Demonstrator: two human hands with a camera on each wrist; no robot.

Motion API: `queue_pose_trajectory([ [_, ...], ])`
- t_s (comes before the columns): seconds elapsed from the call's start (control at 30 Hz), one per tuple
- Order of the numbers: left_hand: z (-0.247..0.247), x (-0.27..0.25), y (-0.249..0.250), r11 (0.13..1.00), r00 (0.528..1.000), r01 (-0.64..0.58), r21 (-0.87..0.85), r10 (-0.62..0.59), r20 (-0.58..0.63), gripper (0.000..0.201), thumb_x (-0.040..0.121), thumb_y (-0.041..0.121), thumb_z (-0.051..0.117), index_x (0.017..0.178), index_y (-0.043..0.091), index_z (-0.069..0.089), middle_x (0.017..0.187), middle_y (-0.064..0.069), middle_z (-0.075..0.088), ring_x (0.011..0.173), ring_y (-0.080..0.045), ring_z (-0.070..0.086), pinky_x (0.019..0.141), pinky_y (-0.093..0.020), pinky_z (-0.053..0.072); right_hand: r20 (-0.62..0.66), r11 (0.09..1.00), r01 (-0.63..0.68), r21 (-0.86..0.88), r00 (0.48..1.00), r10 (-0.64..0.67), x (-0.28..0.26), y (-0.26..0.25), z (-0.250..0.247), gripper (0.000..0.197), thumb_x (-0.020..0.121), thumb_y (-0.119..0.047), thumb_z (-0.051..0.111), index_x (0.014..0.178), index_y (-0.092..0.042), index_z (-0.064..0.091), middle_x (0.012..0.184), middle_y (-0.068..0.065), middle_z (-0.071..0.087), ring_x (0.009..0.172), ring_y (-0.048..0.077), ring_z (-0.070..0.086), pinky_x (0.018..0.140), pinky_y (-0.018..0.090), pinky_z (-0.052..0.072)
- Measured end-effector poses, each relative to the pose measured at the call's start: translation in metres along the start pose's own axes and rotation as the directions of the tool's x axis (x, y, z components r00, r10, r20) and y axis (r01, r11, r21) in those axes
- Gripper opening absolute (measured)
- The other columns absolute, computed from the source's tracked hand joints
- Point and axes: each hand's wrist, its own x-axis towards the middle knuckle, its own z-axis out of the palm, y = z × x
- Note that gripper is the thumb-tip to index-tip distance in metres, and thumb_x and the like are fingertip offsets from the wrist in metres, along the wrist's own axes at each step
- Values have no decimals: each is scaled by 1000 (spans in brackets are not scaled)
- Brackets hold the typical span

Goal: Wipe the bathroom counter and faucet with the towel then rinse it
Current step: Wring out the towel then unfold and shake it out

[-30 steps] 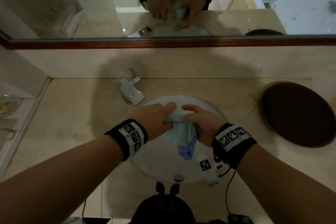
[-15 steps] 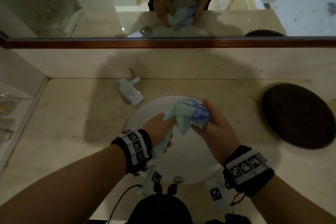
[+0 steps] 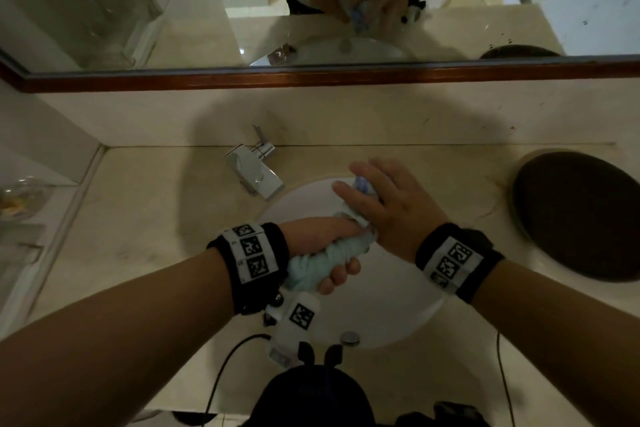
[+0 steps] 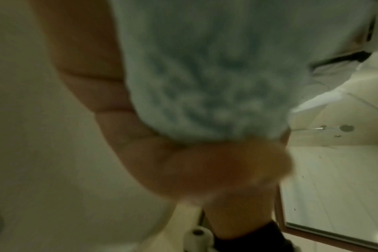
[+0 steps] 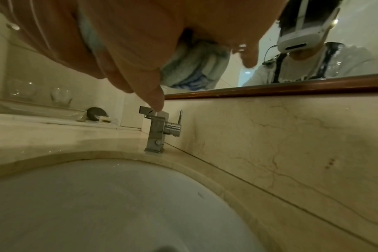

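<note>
A pale blue towel (image 3: 325,260), twisted into a rope, hangs over the white sink basin (image 3: 381,305). My left hand (image 3: 313,236) grips its near end in a fist; in the left wrist view the towel (image 4: 205,68) fills the frame above curled fingers (image 4: 205,170). My right hand (image 3: 388,204) lies over the far, blue-patterned end with its fingers spread and nearly straight. In the right wrist view the towel (image 5: 196,68) shows under the palm. The chrome faucet (image 3: 254,170) stands left of the hands, untouched, and no water runs from it.
The beige marble counter (image 3: 138,218) surrounds the basin. A dark round recess (image 3: 581,215) lies at the right. A wood-framed mirror (image 3: 207,10) runs along the back wall. A glass dish (image 3: 20,198) sits on a lower ledge at the far left.
My right hand has turned palm-down and its fingers have straightened over the towel's far end. The left hand has rolled and pulled the near end toward me, twisting the towel tighter.
</note>
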Motion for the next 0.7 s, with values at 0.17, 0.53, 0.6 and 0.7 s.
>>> queue_pose_trajectory([
  [0.17, -1, -11, 6, 962, 990, -116, 249, 133, -54, 28, 90, 16, 68, 113, 15, 51, 74, -7, 51, 51, -16, 46, 47, -25, 41, 106, 996, -14, 87, 994, 4, 19, 7, -1, 53, 79, -26, 73, 124, -20, 46, 109, 22, 55, 76, 33, 55, 53, 38, 51],
  [0.53, -21, 15, 10, 180, 746, 143, 973, 627, -226, 51, 89, 23, 59, 137, 21, 41, 80, 8, 50, 73, -16, 53, 58, -26, 39, 682, 937, -348, 9, 688, 249, 49, -12, -6, 29, 85, -41, 55, 106, -22, 56, 86, -3, 60, 75, 19, 58, 70, 33, 53],
  [0.6, -26, 18, 11, 118, 706, 176, 977, 677, -208, 44, 92, 23, 52, 135, 24, 39, 75, 7, 49, 69, -16, 53, 60, -30, 43, 748, 901, -432, 37, 610, 261, 54, -12, -5, 23, 82, -37, 61, 97, -19, 61, 82, -3, 66, 73, 16, 62, 66, 30, 53],
  [0.7, -32, 13, 15, 14, 672, 205, 979, 725, -151, 35, 96, 27, 48, 129, 25, 38, 84, 2, 58, 73, -21, 57, 63, -32, 45, 818, 830, -549, 99, 519, 246, 62, -11, -4, 20, 78, -29, 63, 63, -16, 68, 53, -4, 64, 51, 11, 59, 49, 22, 46],
])
